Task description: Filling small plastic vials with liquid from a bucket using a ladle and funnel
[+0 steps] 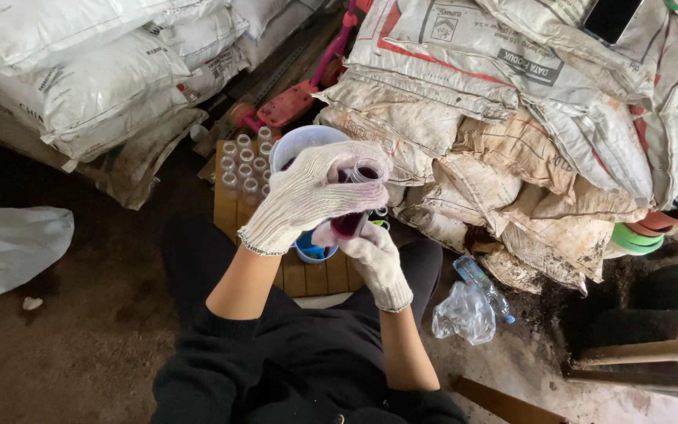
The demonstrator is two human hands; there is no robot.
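Observation:
My left hand (pixel 308 196), in a white knit glove, is closed around a small clear cup (pixel 367 169) with dark red liquid in it, tilted over the other hand. Just below, my gloved right hand (pixel 374 259) grips a small bottle (pixel 347 224) filled with purple-red liquid. Both hands hover over a wooden board (pixel 308 276) on my lap. Behind them stands a white plastic tub (pixel 296 141), partly hidden by my left hand. Several empty small clear bottles (pixel 243 166) stand in rows on the board's far left. A blue dish (pixel 311 251) lies under my hands.
Stacked white sacks (pixel 96 71) fill the left, dirty sacks (pixel 512 118) the right. A white plastic bag (pixel 9 247) lies on the dirt floor. A crushed water bottle (pixel 482 287) and crumpled bag sit to my right. Green and brown pots (pixel 641 234), wooden planks (pixel 645 349), a pink tool (pixel 296 98).

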